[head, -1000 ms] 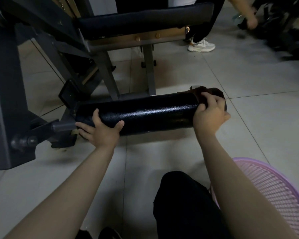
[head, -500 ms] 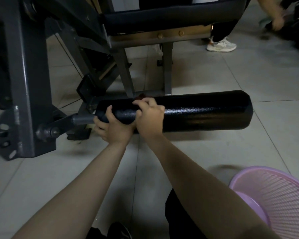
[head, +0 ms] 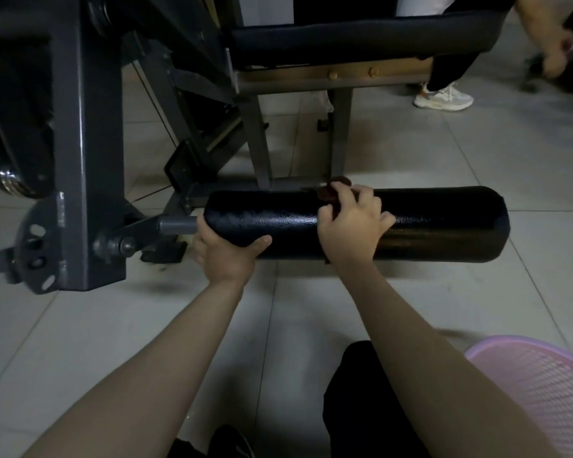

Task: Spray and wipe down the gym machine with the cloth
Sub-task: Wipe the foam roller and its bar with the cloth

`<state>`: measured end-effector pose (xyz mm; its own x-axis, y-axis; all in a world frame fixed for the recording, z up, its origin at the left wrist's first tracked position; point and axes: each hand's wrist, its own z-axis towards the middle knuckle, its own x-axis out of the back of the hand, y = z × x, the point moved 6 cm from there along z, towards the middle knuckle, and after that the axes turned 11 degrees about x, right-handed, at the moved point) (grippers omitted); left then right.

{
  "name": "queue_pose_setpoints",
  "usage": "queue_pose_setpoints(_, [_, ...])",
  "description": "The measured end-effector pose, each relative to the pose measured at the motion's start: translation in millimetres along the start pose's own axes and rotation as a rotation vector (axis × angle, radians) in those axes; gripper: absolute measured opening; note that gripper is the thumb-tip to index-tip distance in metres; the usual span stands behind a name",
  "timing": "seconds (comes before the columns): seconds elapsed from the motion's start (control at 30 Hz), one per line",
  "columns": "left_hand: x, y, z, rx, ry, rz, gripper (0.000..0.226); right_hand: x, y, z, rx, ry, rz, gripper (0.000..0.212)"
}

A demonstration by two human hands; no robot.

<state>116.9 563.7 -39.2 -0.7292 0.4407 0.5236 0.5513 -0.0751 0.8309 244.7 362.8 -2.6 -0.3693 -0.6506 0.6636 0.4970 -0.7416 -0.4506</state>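
The gym machine's black padded roller [head: 444, 223] lies horizontally low over the tiled floor, fixed on a grey axle [head: 176, 225] at its left end. My left hand [head: 225, 252] grips the roller's left end from below, thumb on the front. My right hand [head: 351, 226] presses a dark brown cloth [head: 328, 192] onto the roller near its middle, fingers curled over the cloth. Only a small part of the cloth shows above my fingers. No spray bottle is in view.
The machine's grey steel frame [head: 86, 143] stands at the left, with a padded bench [head: 361, 38] behind the roller. A pink plastic basket [head: 543, 391] sits at the lower right. Another person's leg and white shoe [head: 444, 99] are at the upper right.
My right hand slid the cloth from the roller's right end to its left end, then back to the middle. My left hand stayed on the left end.
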Motion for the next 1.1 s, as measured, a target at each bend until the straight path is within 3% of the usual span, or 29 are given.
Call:
queue_pose_setpoints(0.23, [3,0,4,-0.060,0.024,-0.017,0.130,-32,-58,6,0.152,-0.092,0.118,0.039])
queue_pose_setpoints(0.57, [6,16,18,-0.103,-0.096,0.043,0.109,-92,-150,31,0.377,-0.569,0.257,0.036])
queue_pose_setpoints(0.67, [4,11,21,-0.099,-0.189,0.111,0.078,-102,-181,20,0.454,-0.634,0.369,0.031])
queue_pose_setpoints(0.8, [5,5,24,-0.090,-0.204,0.131,0.059,-92,-186,10,0.497,-0.541,0.366,0.026])
queue_pose_setpoints(0.93, [13,7,24,-0.079,-0.136,0.038,0.103,-69,-138,10,0.465,-0.364,0.229,0.039])
queue_pose_setpoints(1.1, [15,7,26,-0.084,-0.088,-0.004,0.116,-31,-56,13,0.322,-0.075,0.019,0.039])
